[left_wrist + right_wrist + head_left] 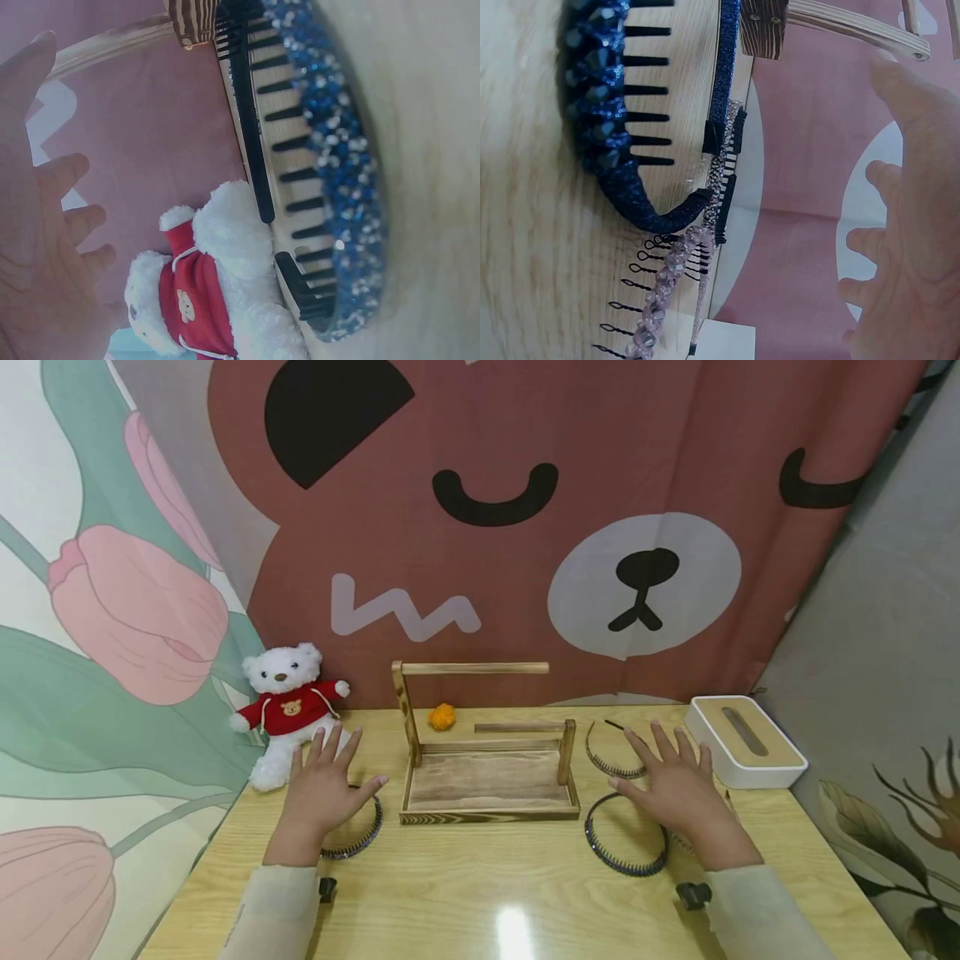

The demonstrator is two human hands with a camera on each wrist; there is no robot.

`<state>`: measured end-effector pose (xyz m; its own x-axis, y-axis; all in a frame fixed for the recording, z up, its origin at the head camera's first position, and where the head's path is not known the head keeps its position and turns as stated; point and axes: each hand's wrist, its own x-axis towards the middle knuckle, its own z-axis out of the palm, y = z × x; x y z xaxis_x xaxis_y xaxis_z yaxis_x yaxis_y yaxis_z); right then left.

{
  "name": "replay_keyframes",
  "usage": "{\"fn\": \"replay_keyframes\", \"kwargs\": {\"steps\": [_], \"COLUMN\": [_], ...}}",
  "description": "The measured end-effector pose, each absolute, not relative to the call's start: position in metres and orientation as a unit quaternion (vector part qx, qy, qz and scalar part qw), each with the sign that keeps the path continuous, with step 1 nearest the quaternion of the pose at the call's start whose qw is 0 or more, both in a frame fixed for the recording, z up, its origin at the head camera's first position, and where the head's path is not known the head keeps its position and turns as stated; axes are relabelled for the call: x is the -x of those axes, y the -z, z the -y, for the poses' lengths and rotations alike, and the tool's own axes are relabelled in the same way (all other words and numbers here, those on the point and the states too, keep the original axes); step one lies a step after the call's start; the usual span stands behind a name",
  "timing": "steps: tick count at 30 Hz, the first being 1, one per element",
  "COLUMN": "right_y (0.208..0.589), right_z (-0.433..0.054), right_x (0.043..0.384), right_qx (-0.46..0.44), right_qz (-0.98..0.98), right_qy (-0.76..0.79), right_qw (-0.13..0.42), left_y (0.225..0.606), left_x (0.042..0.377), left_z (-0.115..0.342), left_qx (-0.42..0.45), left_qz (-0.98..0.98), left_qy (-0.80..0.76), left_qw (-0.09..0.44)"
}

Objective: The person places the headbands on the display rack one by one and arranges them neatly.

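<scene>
My left hand (322,797) hovers with spread fingers over a toothed headband (352,850) at the left of the table. In the left wrist view this headband (341,165) glitters with blue and silver stones. Fingers apart, my right hand (682,797) is held above the right side. Below it lies a dark blue beaded headband (630,867). Farther back is another headband (617,771), partly covered by the hand. A pink beaded headband (652,307) shows in the right wrist view. Between the hands stands a wooden rack (491,817) with a tray base and bars. Neither hand holds anything.
A white teddy bear in a red sweater (292,710) sits at the back left. Behind the rack is a small orange ball-like thing (442,717). A white box with a wooden slotted lid (746,742) stands back right, near the curtain (510,602).
</scene>
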<state>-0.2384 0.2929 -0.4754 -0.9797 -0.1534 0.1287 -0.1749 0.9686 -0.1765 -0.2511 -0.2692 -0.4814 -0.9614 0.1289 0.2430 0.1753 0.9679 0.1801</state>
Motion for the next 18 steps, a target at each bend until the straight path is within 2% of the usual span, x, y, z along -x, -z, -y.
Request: {"fn": "replay_keyframes", "kwargs": {"steps": [10,18], "right_y": [0.48,0.49], "right_z": [-0.286,-0.264], "right_x": [0.24,0.236], "right_qx": [-0.104,-0.108], "right_qz": [0.977,0.946], "right_qy": [-0.171,-0.303], "right_qw": [0.071,0.042], "left_y": [0.484,0.484], "left_x": [0.247,0.231], "left_z": [0.273,0.276], "left_qx": [0.089,0.092], "left_qz": [0.979,0.962], "left_qy": [0.142,0.245], "left_qw": [0.118,0.084]}}
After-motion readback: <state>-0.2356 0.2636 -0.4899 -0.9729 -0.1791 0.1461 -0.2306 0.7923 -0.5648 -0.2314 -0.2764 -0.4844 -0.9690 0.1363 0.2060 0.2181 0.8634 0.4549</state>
